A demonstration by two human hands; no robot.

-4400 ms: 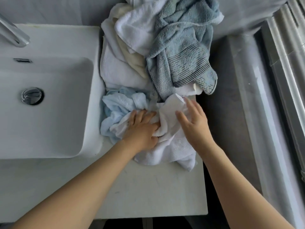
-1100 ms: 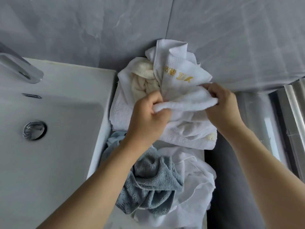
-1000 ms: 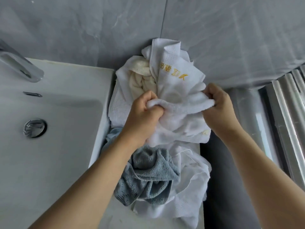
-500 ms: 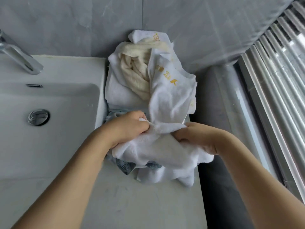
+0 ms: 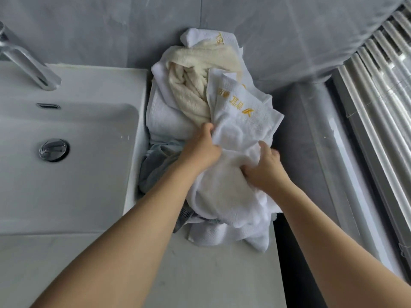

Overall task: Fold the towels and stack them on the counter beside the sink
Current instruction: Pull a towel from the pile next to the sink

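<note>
Right of the sink (image 5: 66, 174), the worktop (image 5: 200, 274) carries a heap where a white towel (image 5: 229, 196) mostly buries a grey-blue towel (image 5: 155, 167). Left hand (image 5: 200, 150) and right hand (image 5: 264, 172) grip it, fingertips seemingly sunk in folds.

White waffle-weave towel (image 5: 240, 116) carries gold embroidered characters w/ a slanted stroke mark beside them; they look like CJK script but can't be made out from this angle; second gold embroidery at the pile's top edge (image 5: 219, 38), partly folded under, approx. "TS", unsure; no other legible text.
</note>
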